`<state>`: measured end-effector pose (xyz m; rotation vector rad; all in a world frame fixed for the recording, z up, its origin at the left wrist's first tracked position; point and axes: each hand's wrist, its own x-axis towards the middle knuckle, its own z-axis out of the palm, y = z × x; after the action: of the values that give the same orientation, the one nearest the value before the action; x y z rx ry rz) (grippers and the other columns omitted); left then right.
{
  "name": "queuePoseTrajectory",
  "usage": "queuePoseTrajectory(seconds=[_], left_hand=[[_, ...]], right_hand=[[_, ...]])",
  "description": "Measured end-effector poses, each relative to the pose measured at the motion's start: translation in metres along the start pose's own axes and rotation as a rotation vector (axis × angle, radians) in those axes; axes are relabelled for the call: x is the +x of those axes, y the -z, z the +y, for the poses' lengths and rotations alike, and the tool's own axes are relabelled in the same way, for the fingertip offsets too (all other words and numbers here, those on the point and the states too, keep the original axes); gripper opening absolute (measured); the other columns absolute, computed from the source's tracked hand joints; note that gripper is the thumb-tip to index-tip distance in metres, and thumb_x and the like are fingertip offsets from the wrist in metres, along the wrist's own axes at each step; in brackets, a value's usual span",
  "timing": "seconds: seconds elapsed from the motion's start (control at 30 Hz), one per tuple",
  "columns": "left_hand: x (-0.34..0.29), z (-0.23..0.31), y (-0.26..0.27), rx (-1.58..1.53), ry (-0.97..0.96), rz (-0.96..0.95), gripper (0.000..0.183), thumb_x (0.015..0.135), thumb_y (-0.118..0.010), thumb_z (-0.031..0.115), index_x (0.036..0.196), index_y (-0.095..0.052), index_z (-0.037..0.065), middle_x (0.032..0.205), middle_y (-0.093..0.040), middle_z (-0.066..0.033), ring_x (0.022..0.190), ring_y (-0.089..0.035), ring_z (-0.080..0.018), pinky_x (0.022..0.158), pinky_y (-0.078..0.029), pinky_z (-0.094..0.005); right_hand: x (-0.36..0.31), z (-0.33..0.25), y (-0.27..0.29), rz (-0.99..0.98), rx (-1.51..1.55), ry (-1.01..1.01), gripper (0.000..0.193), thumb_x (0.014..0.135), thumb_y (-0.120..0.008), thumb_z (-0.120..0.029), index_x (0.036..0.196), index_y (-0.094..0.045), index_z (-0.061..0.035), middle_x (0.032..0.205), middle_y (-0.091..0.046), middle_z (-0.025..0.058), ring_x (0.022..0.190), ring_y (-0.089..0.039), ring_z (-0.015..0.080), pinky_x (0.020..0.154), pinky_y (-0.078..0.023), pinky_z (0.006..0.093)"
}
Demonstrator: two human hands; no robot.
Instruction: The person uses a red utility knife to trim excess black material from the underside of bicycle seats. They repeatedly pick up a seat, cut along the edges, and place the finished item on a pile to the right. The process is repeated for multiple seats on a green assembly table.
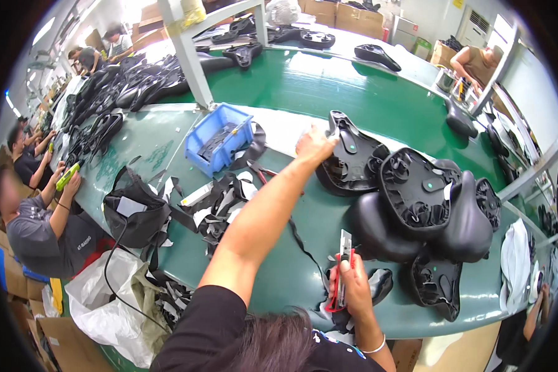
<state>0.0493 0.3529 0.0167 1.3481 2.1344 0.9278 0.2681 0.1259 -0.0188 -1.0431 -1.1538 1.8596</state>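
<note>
My left hand (316, 145) reaches across the green table, its fingers closed at the narrow nose of a black bicycle saddle (348, 180). That saddle lies with its hollow underside up. Lower down, my right hand (355, 286) grips a red utility knife (340, 268), its silver blade end pointing away from me. Right of the hands is a heap of black saddles: an upturned one (417, 193) rests on top, a smooth one (468, 223) leans beside it, and another upturned one (437, 282) lies nearer me.
A blue bin (217, 137) holds dark strips. Black and grey scraps (220, 208) pile left of my forearm, beside red-handled pliers (261, 175) and a black bag (135, 208). Beyond runs a green belt (328, 80) with saddles. A co-worker (43, 217) sits at left.
</note>
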Motion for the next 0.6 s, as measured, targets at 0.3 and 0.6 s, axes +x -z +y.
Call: queuePoseTrajectory(seconds=[0.3,0.6], left_hand=[[0.088,-0.112,0.198,0.153,-0.444,0.915,0.02,0.085,-0.06,0.024,0.087,-0.071,0.007,0.086,-0.068,-0.0155,0.083,-0.064,-0.0332,0.077,-0.048,-0.0432],[0.129,-0.336,0.249,0.177,0.248,0.617,0.037,0.074,-0.066,0.035,0.101,-0.071,0.01,0.11,-0.067,-0.0149,0.105,-0.062,-0.0312,0.09,-0.048,-0.0405]], right_hand=[[-0.006,0.002,-0.002,0.083,-0.214,-0.001,0.02,0.095,-0.055,-0.019,0.105,-0.047,-0.0039,0.072,-0.056,0.0027,0.054,-0.054,0.0095,0.05,-0.048,0.0247],[-0.013,0.046,0.023,0.143,-0.335,0.066,0.018,0.095,-0.055,-0.019,0.106,-0.047,-0.0075,0.061,-0.054,0.0051,0.042,-0.049,0.0132,0.038,-0.042,0.0261]])
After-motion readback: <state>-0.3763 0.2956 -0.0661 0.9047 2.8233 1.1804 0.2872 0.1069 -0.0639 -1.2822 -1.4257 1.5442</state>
